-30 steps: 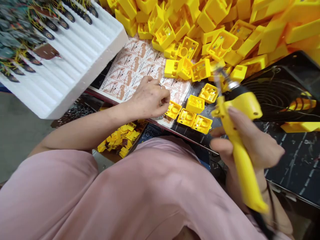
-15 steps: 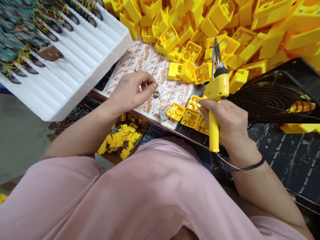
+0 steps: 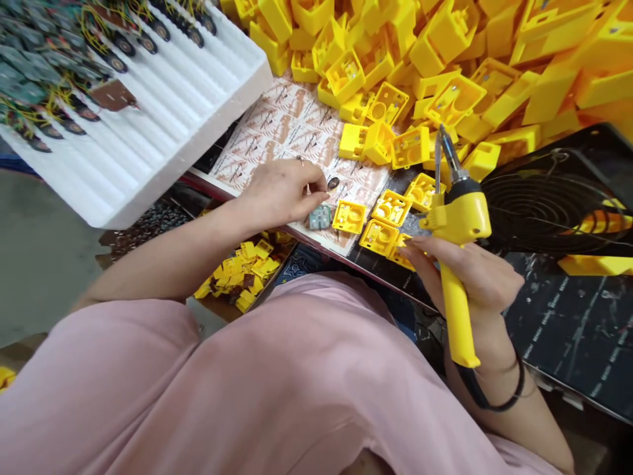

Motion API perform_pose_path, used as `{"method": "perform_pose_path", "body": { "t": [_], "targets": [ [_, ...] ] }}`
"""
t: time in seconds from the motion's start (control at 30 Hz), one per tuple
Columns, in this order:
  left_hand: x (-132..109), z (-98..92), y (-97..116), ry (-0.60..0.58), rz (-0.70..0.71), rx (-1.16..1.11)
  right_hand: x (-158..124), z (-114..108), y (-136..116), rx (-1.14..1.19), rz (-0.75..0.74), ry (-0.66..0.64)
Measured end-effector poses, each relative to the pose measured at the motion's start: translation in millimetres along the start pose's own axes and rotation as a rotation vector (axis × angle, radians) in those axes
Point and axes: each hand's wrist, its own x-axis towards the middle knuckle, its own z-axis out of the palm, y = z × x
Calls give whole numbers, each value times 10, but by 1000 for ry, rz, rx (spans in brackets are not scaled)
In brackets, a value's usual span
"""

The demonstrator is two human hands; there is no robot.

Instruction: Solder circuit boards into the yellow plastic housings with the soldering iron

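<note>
My right hand (image 3: 475,277) grips a yellow soldering gun (image 3: 462,218), its metal tip pointing up and away over the yellow cases. The thumb and forefinger of this hand reach out beside an open yellow case (image 3: 401,252) at the table edge. My left hand (image 3: 287,191) is closed in a pinch over the patterned sheet; what lies between its fingertips is too small to make out. Touching or just below those fingers is a small green circuit board (image 3: 319,216). A small round black speaker (image 3: 333,183) lies just beyond the fingertips.
Several open yellow cases (image 3: 350,216) stand by the sheet (image 3: 277,125). A large heap of yellow cases (image 3: 445,39) fills the back. At left a white foam tray (image 3: 198,99) bears wired boards and speakers. A black fan (image 3: 548,191) stands right; a box of yellow parts (image 3: 247,264) sits below.
My right hand has brought the soldering gun rightward and nearer to me, its thumb and forefinger now stretched forward. My left hand has come down to the circuit board, and the speaker has shifted right.
</note>
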Motion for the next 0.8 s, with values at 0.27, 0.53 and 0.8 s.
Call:
{"method": "perform_pose_path", "body": {
  "t": [0.27,0.53,0.8],
  "targets": [
    [31,-45,5,80,303,265,-15,325,-67,89,56,36],
    [-29,56,-30,-8,260,-146,131,255,-120,105,6,-44],
    [-45,-5,-16,-6,157,-233,306,769,-88,65,-16,-234]
  ]
}}
